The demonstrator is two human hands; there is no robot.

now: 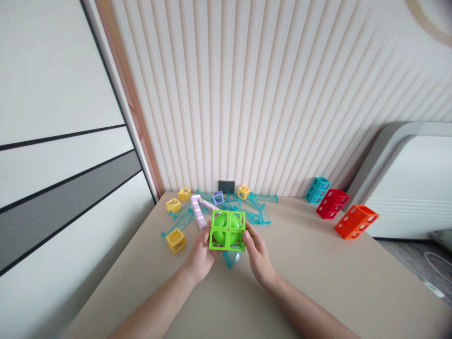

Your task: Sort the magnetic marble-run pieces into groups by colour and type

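Note:
Between my two hands, above the tabletop, is a bright green open-frame toy block (pixel 228 230) with four rounded windows on the side facing me and a rounded green shape inside. My left hand (pixel 203 254) grips its left side, thumb at the edge and fingers partly hidden beneath. On the opposite side, my right hand (pixel 259 252) closes on the right edge with its thumb in front. Just below the block shows a clear teal plastic piece (pixel 233 259), mostly covered by it. Lilac strips (pixel 198 213) lie right behind my left hand.
Translucent teal track pieces (pixel 257 207) are spread along the wall, with a small purple cube (pixel 218 197) among them. Several yellow cubes, one nearest at left (pixel 175 240), sit around. At right stand a teal block (pixel 318 190), a red block (pixel 332 204) and an orange block (pixel 356 221).

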